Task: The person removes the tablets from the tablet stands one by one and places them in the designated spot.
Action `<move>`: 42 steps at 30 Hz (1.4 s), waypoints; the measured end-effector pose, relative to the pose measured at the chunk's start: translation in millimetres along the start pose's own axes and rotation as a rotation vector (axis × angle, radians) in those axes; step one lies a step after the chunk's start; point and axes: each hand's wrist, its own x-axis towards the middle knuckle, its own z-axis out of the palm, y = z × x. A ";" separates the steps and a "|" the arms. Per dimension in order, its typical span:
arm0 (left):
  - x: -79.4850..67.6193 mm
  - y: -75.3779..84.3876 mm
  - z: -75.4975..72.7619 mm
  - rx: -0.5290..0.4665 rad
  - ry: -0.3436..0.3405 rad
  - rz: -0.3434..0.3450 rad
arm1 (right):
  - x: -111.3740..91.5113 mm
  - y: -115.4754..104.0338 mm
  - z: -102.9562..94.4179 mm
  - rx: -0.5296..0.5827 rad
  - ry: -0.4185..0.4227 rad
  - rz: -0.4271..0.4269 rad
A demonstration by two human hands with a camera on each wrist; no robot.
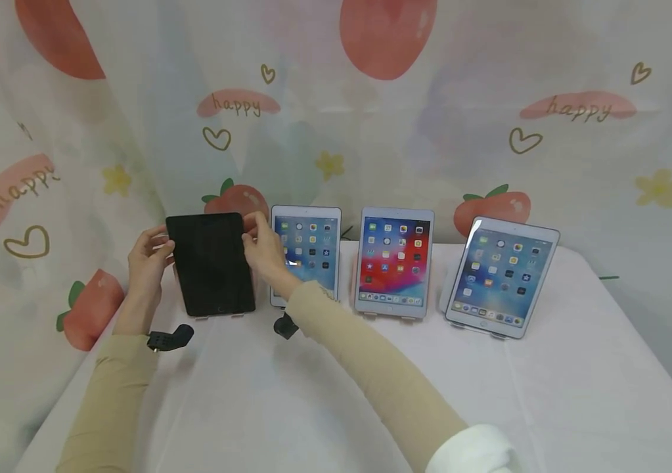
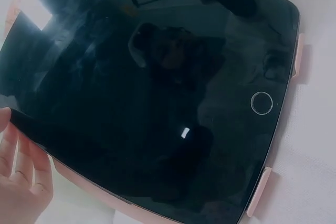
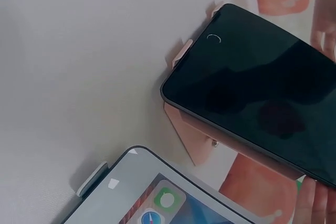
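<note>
A black-framed tablet (image 1: 211, 263) with a dark screen leans back on a pink stand (image 3: 190, 136), its round home button toward the bottom. My left hand (image 1: 149, 256) pinches the tablet's upper left edge, thumb at the front and fingers behind, as the left wrist view shows. At the upper right edge, my right hand (image 1: 266, 248) grips it between thumb and fingers. Behind that hand and forearm, a white tablet (image 1: 306, 243) with a lit home screen is partly hidden. Two small lips of the stand hold the dark tablet's lower edge.
Farther right stand another white tablet (image 1: 395, 259) with a red and blue screen and a tilted white one (image 1: 504, 276) with a blue screen. A white cloth covers the table (image 1: 578, 394). Behind it hangs a curtain (image 1: 430, 144) printed with fruit and hearts.
</note>
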 end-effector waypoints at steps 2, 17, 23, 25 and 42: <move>-0.2 1.0 0.3 -0.034 -0.001 -0.005 | -0.5 -1.6 -1.3 -0.017 -0.005 0.002; -15.0 8.0 -4.1 -0.251 0.015 -0.009 | -13.0 -11.2 -9.8 -0.115 -0.025 -0.101; -25.6 15.6 -6.7 -0.275 -0.020 0.028 | -18.7 -13.7 -17.1 -0.086 -0.044 -0.143; -29.5 16.9 -8.3 -0.282 -0.043 0.026 | -21.1 -13.2 -19.5 -0.074 -0.053 -0.149; -64.8 21.5 -14.2 -0.186 -0.104 -0.018 | -46.4 -10.0 -33.2 -0.031 -0.077 -0.202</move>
